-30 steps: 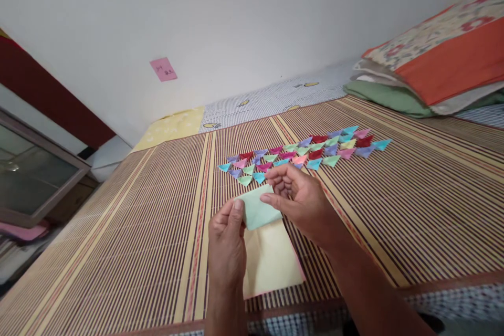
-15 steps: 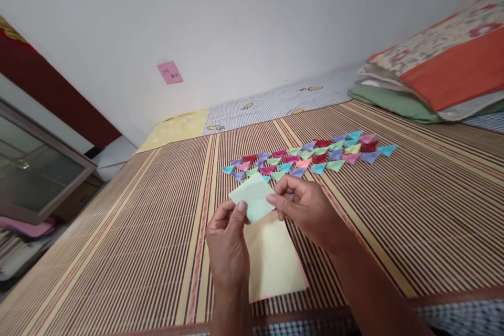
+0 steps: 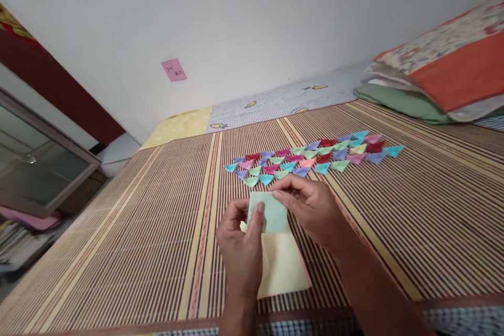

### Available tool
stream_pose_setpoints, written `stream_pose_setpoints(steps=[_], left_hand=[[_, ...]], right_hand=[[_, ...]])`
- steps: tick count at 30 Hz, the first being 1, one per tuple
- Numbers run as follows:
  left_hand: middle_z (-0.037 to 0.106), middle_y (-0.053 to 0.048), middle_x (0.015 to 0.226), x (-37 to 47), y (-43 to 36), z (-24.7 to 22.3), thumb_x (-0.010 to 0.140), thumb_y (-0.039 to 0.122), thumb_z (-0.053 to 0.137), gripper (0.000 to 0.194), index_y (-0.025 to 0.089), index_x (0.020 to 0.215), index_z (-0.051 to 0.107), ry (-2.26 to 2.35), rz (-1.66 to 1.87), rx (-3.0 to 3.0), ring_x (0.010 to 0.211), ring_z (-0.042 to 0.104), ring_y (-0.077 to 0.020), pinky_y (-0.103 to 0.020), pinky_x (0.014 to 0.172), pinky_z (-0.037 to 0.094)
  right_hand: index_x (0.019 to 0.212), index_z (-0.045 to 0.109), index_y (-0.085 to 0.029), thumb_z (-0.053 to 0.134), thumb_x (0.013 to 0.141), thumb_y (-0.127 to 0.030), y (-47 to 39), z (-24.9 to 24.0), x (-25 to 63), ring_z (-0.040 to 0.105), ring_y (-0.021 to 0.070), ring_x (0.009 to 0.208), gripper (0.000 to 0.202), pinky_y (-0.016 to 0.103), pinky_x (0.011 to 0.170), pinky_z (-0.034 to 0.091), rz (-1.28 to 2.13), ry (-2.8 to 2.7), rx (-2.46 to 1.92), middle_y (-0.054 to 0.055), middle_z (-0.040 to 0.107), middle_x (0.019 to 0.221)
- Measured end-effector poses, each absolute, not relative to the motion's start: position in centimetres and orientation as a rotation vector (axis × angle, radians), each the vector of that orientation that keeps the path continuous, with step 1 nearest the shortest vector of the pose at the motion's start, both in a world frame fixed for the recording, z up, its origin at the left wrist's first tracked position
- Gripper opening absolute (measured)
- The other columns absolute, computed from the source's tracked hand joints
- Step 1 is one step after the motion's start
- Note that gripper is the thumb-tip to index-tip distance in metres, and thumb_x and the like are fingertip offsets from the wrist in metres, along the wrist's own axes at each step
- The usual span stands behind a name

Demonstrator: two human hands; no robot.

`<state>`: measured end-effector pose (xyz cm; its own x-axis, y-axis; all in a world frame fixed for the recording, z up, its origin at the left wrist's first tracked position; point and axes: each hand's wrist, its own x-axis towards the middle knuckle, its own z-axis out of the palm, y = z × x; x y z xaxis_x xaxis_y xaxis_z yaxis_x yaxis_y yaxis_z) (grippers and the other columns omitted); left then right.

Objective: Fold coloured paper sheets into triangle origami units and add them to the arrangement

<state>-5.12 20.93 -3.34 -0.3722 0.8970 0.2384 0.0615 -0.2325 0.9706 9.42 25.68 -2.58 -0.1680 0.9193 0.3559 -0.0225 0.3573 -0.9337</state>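
Between both hands is a small pale green sheet of paper (image 3: 271, 215), held up with its top edge roughly level. My left hand (image 3: 242, 236) pinches its left side, thumb across the front. At its upper right corner my right hand (image 3: 309, 205) grips it between thumb and fingers. Below it, a pale yellow stack of paper (image 3: 285, 268) with a pinkish edge lies on the striped mat, partly hidden by my left hand. Just beyond my hands, several rows of small folded paper triangles (image 3: 301, 170) in blue, red, pink, green and purple are laid out.
The striped mat (image 3: 157, 241) covers the bed. At the back right lie stacked pillows (image 3: 464, 73) and a green cloth (image 3: 401, 104). A pink note (image 3: 173, 70) is on the white wall. A glass-fronted cabinet (image 3: 43, 168) stands at the left.
The green paper has turned from a diamond slant to nearly upright and moved slightly right. My right hand's grip has moved to its upper corner. The view has shifted a little.
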Motion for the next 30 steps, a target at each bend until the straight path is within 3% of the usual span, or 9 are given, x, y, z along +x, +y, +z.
stream_pose_setpoints(steps=[3, 8, 14, 20, 26, 30], left_hand=[[0.065, -0.002, 0.089, -4.8, 20.9, -2.9, 0.083, 0.031, 0.079, 0.025, 0.021, 0.100, 0.062, 1.363, 1.804, 1.181, 0.079, 0.062, -0.0157, -0.026, 0.069, 0.052], [0.065, -0.005, 0.096, -4.7, 20.8, -2.8, 0.085, 0.028, 0.077, 0.018, 0.021, 0.095, 0.064, 1.429, 1.761, 1.353, 0.090, 0.062, -0.0183, -0.029, 0.080, 0.051], [0.065, -0.003, 0.090, -4.8, 20.7, -3.0, 0.086, 0.032, 0.076, 0.015, 0.021, 0.092, 0.067, 1.382, 1.744, 1.257, 0.081, 0.061, -0.0163, -0.027, 0.073, 0.050], [0.069, -0.006, 0.093, -4.8, 20.8, -3.2, 0.085, 0.031, 0.077, 0.012, 0.020, 0.085, 0.071, 1.416, 1.809, 1.312, 0.086, 0.064, -0.0200, -0.031, 0.077, 0.052], [0.070, -0.004, 0.091, -4.8, 20.7, -3.3, 0.091, 0.026, 0.070, 0.004, 0.022, 0.090, 0.072, 1.463, 1.869, 1.475, 0.087, 0.065, -0.0197, -0.032, 0.079, 0.052], [0.070, -0.004, 0.094, -4.5, 20.7, -3.4, 0.083, 0.024, 0.079, 0.015, 0.022, 0.096, 0.071, 1.517, 1.822, 1.601, 0.088, 0.065, -0.0195, -0.031, 0.081, 0.051]], right_hand=[[0.087, 0.070, -0.020, 0.063, 0.095, -0.030, 25.9, -2.8, 9.3, 0.062, 0.0157, 0.072, 0.014, 0.028, 0.066, 0.048, 1.045, -1.439, -0.859, 0.000, 0.068, 0.078], [0.090, 0.068, -0.019, 0.064, 0.094, -0.034, 26.4, -3.3, 9.3, 0.064, 0.0167, 0.072, 0.016, 0.027, 0.064, 0.050, 1.092, -1.330, -0.843, 0.002, 0.070, 0.081], [0.090, 0.069, -0.020, 0.065, 0.093, -0.034, 26.3, -3.1, 9.0, 0.065, 0.0171, 0.074, 0.016, 0.027, 0.066, 0.052, 1.099, -1.303, -0.831, 0.002, 0.071, 0.082], [0.091, 0.068, -0.020, 0.064, 0.094, -0.037, 26.1, -3.2, 8.6, 0.065, 0.0172, 0.073, 0.017, 0.027, 0.066, 0.052, 1.113, -1.253, -0.834, 0.003, 0.070, 0.082], [0.090, 0.067, -0.020, 0.066, 0.092, -0.037, 26.1, -3.2, 8.4, 0.062, 0.0162, 0.070, 0.017, 0.026, 0.063, 0.050, 1.173, -1.208, -0.841, 0.001, 0.068, 0.078], [0.090, 0.067, -0.020, 0.067, 0.091, -0.040, 26.2, -3.1, 8.3, 0.062, 0.0166, 0.069, 0.020, 0.026, 0.061, 0.051, 1.217, -1.136, -0.868, 0.002, 0.068, 0.077]])
